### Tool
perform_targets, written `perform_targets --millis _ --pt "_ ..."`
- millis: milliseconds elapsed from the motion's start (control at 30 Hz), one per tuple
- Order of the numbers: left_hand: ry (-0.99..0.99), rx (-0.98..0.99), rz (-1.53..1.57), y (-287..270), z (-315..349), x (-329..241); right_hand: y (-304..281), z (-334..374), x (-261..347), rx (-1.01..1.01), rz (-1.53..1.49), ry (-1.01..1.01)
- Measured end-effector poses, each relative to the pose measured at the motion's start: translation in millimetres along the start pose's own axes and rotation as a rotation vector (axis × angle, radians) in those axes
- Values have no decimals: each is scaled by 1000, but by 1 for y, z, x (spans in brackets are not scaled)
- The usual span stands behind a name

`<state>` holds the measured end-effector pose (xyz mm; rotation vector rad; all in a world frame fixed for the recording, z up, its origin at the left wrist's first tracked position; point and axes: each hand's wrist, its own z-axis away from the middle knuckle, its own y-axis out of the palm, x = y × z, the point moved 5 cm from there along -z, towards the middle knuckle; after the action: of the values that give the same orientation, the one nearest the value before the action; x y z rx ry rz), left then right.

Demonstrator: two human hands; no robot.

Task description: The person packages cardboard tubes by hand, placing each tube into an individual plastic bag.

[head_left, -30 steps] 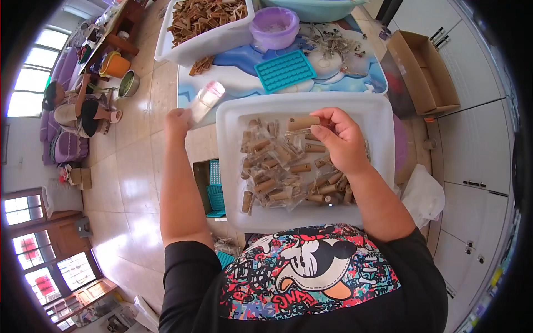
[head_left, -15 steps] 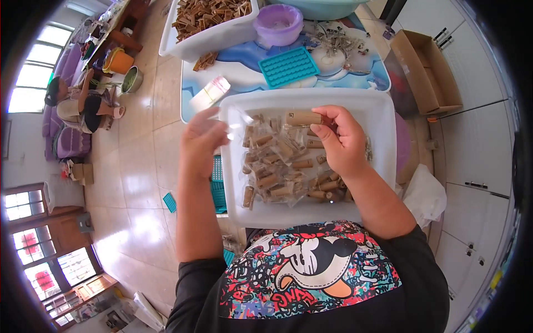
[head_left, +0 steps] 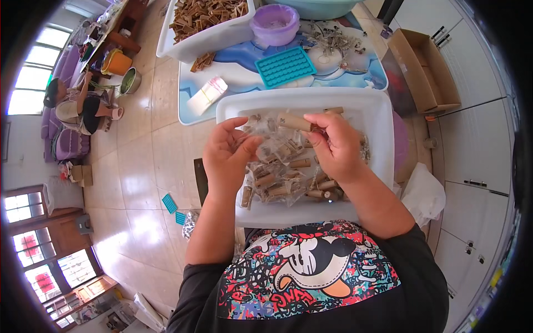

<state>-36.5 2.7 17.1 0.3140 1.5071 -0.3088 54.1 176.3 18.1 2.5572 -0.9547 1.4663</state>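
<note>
My right hand (head_left: 340, 149) pinches one end of a brown, wooden-looking cylinder (head_left: 294, 121) with a small dark mark on it. To its left, my left hand (head_left: 223, 158) has thumb and fingers closed on a small clear plastic bag (head_left: 256, 131). The cylinder's free end points at the bag; glare hides whether it is inside. Below both hands is a white plastic tub (head_left: 311, 95). In it lie several similar brown cylinders (head_left: 266, 180), many wrapped in clear bags. A few bare ones with metal fittings rest at its right side.
Beyond the tub, a patterned table holds a stack of clear bags (head_left: 207, 93), a teal moulded tray (head_left: 286, 66), a purple bucket (head_left: 275, 26), metal fittings (head_left: 336, 43) and a white bin of brown pieces (head_left: 206, 40). A cardboard box (head_left: 425, 72) stands right. Another person (head_left: 75, 105) sits far left.
My left hand has come down and right, bringing the bag over the tub to the cylinder. My right hand has shifted slightly left and down, tilting the cylinder.
</note>
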Motion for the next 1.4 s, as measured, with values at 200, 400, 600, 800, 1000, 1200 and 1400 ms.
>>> perform_targets --millis 200,400,600,800,1000,1200,1400 --pt "54 47 -21 -1 4 0 8 4 -2 73 -149 159" --pt "-290 243 7 12 3 10 14 7 -18 225 -425 351" --pt "-499 361 116 20 8 20 19 6 -21 479 -447 419" --pt "-499 294 277 26 9 31 15 12 -28 312 -308 561" --pt "-444 195 334 26 8 33 16 4 -9 402 -190 245" --pt "-437 112 401 27 10 40 22 14 -24 328 -354 412" --pt "-344 155 211 31 8 31 14 8 -22 419 -169 287"
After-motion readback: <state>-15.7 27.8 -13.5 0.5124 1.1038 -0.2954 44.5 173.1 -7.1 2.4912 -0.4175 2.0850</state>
